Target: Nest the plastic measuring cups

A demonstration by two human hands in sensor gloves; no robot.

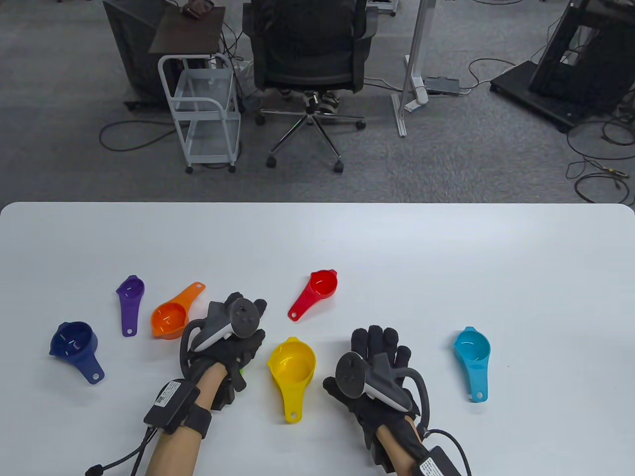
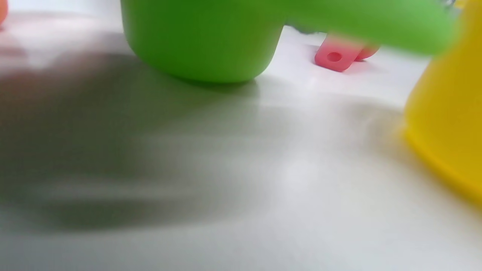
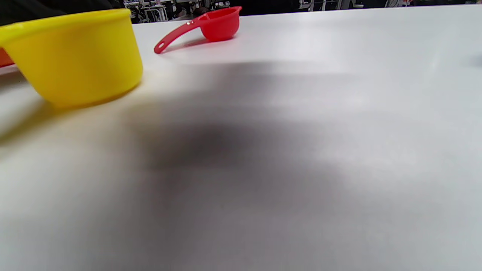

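Several plastic measuring cups lie apart on the white table (image 1: 397, 248): navy (image 1: 74, 342), purple (image 1: 131, 290), orange (image 1: 170, 320), red (image 1: 322, 285), yellow (image 1: 292, 364) and light blue (image 1: 473, 347). My left hand (image 1: 248, 317) lies over a green cup, of which only a sliver (image 1: 242, 369) shows in the table view. In the left wrist view the green cup (image 2: 199, 37) stands upright on the table with its handle to the right, beside the yellow cup (image 2: 448, 124). No fingers show there. My right hand (image 1: 379, 347) rests flat, fingers spread, right of the yellow cup (image 3: 75, 56), holding nothing.
The red cup (image 3: 220, 24) lies beyond the yellow one, its handle end (image 2: 335, 56) toward the hands. An office chair (image 1: 310, 44) and a white cart (image 1: 206, 109) stand on the floor beyond the table's far edge.
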